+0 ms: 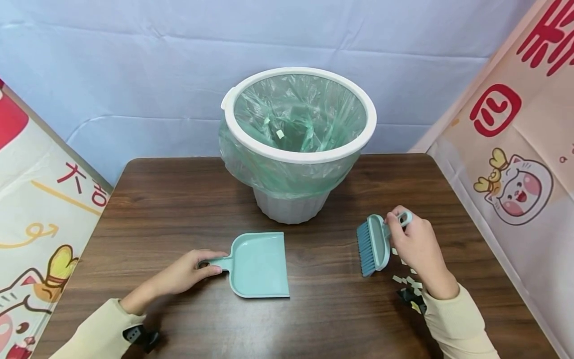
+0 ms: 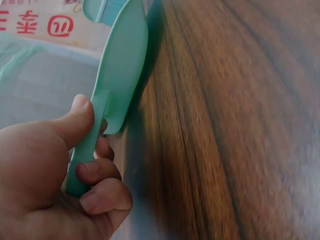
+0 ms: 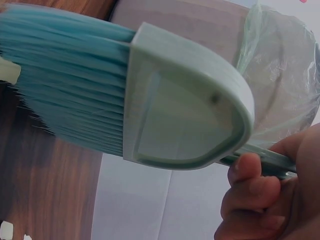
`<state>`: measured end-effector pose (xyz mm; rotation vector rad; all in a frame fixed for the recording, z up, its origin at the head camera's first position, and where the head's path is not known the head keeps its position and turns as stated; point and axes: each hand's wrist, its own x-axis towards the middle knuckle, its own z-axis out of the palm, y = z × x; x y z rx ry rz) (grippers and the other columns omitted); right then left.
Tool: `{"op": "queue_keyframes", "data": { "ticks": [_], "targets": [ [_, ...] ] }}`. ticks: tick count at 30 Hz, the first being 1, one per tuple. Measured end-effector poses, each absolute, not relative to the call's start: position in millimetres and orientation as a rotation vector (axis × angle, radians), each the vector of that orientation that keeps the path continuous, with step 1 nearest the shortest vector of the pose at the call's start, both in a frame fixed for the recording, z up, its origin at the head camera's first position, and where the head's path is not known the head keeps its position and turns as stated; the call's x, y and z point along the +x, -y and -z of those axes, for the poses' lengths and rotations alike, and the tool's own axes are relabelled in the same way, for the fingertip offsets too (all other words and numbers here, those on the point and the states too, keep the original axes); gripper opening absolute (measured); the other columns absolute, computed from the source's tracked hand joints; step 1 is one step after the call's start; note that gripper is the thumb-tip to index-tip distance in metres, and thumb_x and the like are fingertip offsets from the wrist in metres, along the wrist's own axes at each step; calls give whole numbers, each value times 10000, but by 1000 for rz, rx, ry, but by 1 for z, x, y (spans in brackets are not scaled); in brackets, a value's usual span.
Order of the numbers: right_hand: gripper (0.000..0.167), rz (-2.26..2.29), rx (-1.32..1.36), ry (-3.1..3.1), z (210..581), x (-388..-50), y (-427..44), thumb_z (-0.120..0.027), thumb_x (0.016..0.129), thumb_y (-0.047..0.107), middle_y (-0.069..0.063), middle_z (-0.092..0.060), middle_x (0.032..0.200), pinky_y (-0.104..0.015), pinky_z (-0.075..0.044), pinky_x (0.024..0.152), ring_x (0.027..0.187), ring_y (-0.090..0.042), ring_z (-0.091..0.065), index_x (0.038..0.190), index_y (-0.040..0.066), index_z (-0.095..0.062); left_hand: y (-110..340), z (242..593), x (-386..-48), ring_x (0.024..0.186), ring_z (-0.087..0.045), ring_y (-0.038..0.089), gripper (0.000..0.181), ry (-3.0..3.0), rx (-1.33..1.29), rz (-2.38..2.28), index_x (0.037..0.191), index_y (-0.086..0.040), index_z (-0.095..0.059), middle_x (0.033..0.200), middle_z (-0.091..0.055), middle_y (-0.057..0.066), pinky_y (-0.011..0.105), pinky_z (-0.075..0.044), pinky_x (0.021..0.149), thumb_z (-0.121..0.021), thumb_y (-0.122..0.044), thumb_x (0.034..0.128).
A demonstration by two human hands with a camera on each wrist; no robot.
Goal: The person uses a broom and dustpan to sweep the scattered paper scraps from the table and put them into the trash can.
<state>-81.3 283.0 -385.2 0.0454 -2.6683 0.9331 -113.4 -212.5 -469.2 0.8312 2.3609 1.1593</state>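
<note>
My left hand (image 1: 190, 271) grips the handle of a light green dustpan (image 1: 260, 264), whose open edge faces right toward the brush. In the left wrist view, the thumb and curled fingers (image 2: 102, 172) wrap round that handle. On the right, my right hand (image 1: 414, 242) holds a small hand brush (image 1: 380, 242) by its looped handle, its blue bristles pointing left. Pale paper scraps (image 1: 408, 281) lie on the table beside and under the right hand and wrist. One scrap (image 3: 9, 71) shows by the bristles in the right wrist view.
A white bin (image 1: 291, 207) lined with a green plastic bag (image 1: 287, 174) stands at the table's back, with a pale scrap (image 1: 280, 134) inside. The dark wooden table (image 1: 332, 319) is bordered by a blue backdrop and printed sheets on both sides.
</note>
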Motion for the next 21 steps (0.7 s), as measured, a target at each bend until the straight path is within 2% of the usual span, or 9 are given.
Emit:
{"op": "queue_keyframes", "data": {
  "ticks": [9,15,18,21],
  "targets": [
    [233,-927,48,2682,384,-82,-283,-530,1061,186,16,-511,550,-256,-379,457,467,-108,-486,879,77,-628,199,475,-111,1079,-627,114,395,-2420,870,-1172,1329,-38,-669,1201,-708,17,307,-525,905,-672,-255,999],
    [248,-927,34,2704,383,-82,-285,-516,1068,207,17,-504,543,-265,-381,465,465,-115,-482,886,78,-625,192,474,-109,925,-584,72,385,-2507,892,-1112,1316,-61,-685,1119,-704,-38,285,-512,809,-695,-256,985],
    [248,-930,37,2707,383,-82,-285,-515,1069,210,20,-505,544,-263,-384,465,466,-115,-484,888,81,-624,190,470,-109,928,-589,72,391,-2514,897,-1082,1320,-63,-683,1121,-702,-39,287,-512,803,-685,-274,992],
    [242,-924,52,2710,382,-84,-287,-521,1067,208,21,-503,545,-264,-387,466,466,-114,-483,886,83,-623,188,469,-109,1008,-622,94,406,-2523,896,-1056,1326,-56,-677,1173,-708,-10,315,-528,849,-672,-299,1001]
  ]
}}
